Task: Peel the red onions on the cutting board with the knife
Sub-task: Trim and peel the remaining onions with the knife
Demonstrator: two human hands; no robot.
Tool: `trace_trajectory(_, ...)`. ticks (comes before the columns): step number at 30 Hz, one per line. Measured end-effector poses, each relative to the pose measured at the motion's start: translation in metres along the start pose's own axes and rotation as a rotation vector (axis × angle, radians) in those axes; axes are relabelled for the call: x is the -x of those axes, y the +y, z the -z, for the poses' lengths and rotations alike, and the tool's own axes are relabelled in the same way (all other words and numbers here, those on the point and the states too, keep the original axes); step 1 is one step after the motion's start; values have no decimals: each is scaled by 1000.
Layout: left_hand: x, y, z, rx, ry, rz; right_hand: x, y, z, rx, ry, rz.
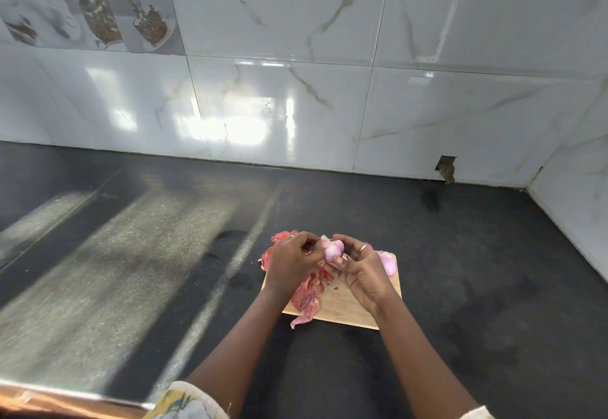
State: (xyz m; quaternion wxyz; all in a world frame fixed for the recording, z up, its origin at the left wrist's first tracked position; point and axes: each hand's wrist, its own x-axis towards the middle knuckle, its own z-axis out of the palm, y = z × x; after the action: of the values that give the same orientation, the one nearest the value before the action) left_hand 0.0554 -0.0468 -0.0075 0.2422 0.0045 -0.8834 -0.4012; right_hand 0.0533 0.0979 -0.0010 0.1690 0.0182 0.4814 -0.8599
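A pale pink peeled red onion (334,249) is held above the wooden cutting board (342,307). My right hand (360,270) grips it from the right with curled fingers. My left hand (291,262) pinches at the onion's left end, fingers curled. A heap of red onion skins (307,297) lies on the board's left part and spills over its edge. Two more peeled onions (388,264) rest at the board's far right corner, partly hidden by my right hand. No knife shows in this view.
The board lies on a dark stone counter (460,270). A glossy white tiled wall (296,106) runs along the back and meets a side wall at the right. Sunlit stripes cross the counter's left half. A metal counter edge (65,395) shows at the bottom left.
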Motion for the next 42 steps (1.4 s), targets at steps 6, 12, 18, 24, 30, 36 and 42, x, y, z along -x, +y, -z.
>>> trace_trajectory(6, -1, -3, 5, -47, -25, 50, -2, 0, 5, -195, -38, 10)
trace_trajectory(12, 2, -11, 0, -91, -59, 72, 5, -3, 2, -231, 9, -58)
trace_trajectory(18, 4, -15, 0, -39, -200, 7, 8, -6, 3, -294, 8, -58)
trace_trajectory(24, 3, -1, 7, 97, -187, 0, 5, -3, 4, -231, -3, 15)
trace_trajectory(30, 4, 5, 11, 279, -252, 103, 4, -1, 3, -147, 15, 73)
trace_trajectory(36, 2, 11, 13, 468, -351, 271, 1, 2, 6, -94, 17, 98)
trace_trajectory(42, 1, 8, 14, 572, -393, 331, 2, 1, 7, -85, 13, 114)
